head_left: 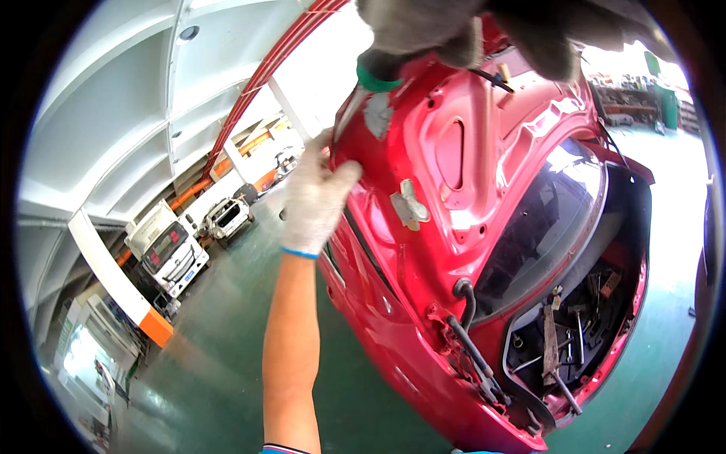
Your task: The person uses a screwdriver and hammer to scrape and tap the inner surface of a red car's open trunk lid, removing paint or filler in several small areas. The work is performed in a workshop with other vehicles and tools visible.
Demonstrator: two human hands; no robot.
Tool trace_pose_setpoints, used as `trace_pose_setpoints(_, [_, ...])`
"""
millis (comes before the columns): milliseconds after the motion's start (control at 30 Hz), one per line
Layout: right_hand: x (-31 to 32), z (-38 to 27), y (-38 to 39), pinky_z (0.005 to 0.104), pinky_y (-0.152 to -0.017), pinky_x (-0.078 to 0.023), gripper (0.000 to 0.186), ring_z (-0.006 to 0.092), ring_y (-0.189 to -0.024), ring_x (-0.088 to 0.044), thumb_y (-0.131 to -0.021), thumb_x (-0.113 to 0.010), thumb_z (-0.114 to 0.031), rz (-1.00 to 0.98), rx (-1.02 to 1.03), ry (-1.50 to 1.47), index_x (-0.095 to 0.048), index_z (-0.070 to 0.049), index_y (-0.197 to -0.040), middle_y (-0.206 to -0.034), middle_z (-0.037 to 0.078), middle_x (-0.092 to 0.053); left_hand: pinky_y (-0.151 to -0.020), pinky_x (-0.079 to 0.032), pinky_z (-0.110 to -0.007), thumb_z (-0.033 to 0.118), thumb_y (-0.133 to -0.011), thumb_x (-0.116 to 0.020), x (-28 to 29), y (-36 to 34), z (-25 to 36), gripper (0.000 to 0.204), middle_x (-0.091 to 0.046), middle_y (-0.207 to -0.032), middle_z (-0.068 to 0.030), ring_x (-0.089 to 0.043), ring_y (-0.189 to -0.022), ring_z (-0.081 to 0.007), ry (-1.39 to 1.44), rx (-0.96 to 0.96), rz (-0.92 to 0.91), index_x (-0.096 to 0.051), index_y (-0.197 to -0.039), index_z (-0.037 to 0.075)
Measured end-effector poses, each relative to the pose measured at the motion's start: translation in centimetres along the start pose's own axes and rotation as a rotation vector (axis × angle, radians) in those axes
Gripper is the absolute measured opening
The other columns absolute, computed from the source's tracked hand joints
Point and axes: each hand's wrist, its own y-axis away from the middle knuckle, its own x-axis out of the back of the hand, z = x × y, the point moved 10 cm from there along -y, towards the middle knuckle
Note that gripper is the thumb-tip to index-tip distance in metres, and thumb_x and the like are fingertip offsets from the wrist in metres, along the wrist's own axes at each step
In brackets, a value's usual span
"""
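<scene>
A raised red car trunk lid [454, 197] fills the middle of the view, its inner side facing me, with two pale bare patches near its left edge. My left hand [318, 200], in a whitish glove with a blue cuff, grips that edge, thumb on the inner side; its fingers are partly hidden. At the top, close to the camera and blurred, my right hand [423, 26] in a grey glove is closed round a green-handled tool [376, 78]. The tool's slim metal blade points down along the lid's edge, near my left hand. Its exact kind is unclear.
Beneath the lid, the open trunk [522, 344] holds a hammer [578, 333] and several loose tools. A rear window [541, 227] lies beyond the hinge. A white truck [168, 250] and a white car [227, 216] stand at left, near a white and orange pillar [113, 272].
</scene>
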Motion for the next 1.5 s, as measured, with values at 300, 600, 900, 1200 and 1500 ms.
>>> trace_pose_setpoints(300, [0.7, -1.2, -0.4, 0.0369, -0.091, -0.062, 0.049, 0.0253, -0.097, -0.077, -0.078, -0.061, 0.007, -0.032, -0.032, -0.025, -0.070, 0.007, -0.126, -0.104, 0.020, -0.078, -0.083, -0.050, -0.036, 0.025, -0.106, -0.060, -0.1, 0.9, 0.3, 0.032, -0.070, -0.090, -0.0152, -0.058, -0.084, -0.0190, -0.107, -0.155, 0.345, -0.067, -0.110, -0.006])
trace_pose_setpoints(600, [1.0, -2.1, 2.4, 0.0377, -0.074, -0.060, 0.049, 0.0241, -0.078, -0.074, -0.078, -0.062, 0.005, 0.034, 0.057, 0.082, -0.071, 0.005, -0.126, -0.090, 0.018, -0.075, -0.086, -0.050, -0.034, 0.026, -0.107, -0.061, 0.2, 1.1, 0.0, 0.031, -0.071, -0.092, -0.0103, -0.060, -0.087, -0.0157, -0.048, -0.141, 0.347, -0.071, -0.110, -0.004])
trace_pose_setpoints(900, [-2.1, 2.1, 7.1, 0.0403, -0.060, -0.051, 0.049, 0.0276, -0.064, -0.065, -0.084, -0.075, -0.010, 0.148, 0.086, 0.249, -0.071, -0.010, -0.132, -0.077, 0.009, -0.061, -0.083, -0.053, -0.039, 0.029, -0.109, -0.056, -0.6, 0.8, -0.2, 0.037, -0.074, -0.098, -0.0199, -0.070, -0.087, -0.0296, -0.046, -0.153, 0.338, -0.071, -0.118, -0.003])
trace_pose_setpoints(1200, [-4.2, 3.2, 7.4, 0.0442, -0.069, -0.054, 0.048, 0.0332, -0.075, -0.069, -0.086, -0.073, -0.011, 0.238, -0.109, -0.016, -0.069, -0.008, -0.133, -0.083, 0.015, -0.065, -0.089, -0.055, -0.038, 0.020, -0.109, -0.056, -0.3, 2.1, 2.2, 0.030, -0.074, -0.105, -0.0184, -0.071, -0.093, -0.0271, -0.100, -0.302, 0.464, -0.069, -0.124, -0.002])
trace_pose_setpoints(1500, [-5.6, 6.4, 7.7, 0.0427, -0.070, -0.054, 0.057, 0.0321, -0.076, -0.068, -0.084, -0.078, -0.010, 0.205, -0.075, 0.037, -0.066, -0.012, -0.140, -0.082, 0.014, -0.063, -0.088, -0.054, -0.035, 0.019, -0.106, -0.062, -0.1, 1.6, 1.5, 0.027, -0.077, -0.097, -0.0126, -0.066, -0.089, -0.0164, -0.093, -0.264, 0.477, -0.073, -0.119, -0.002])
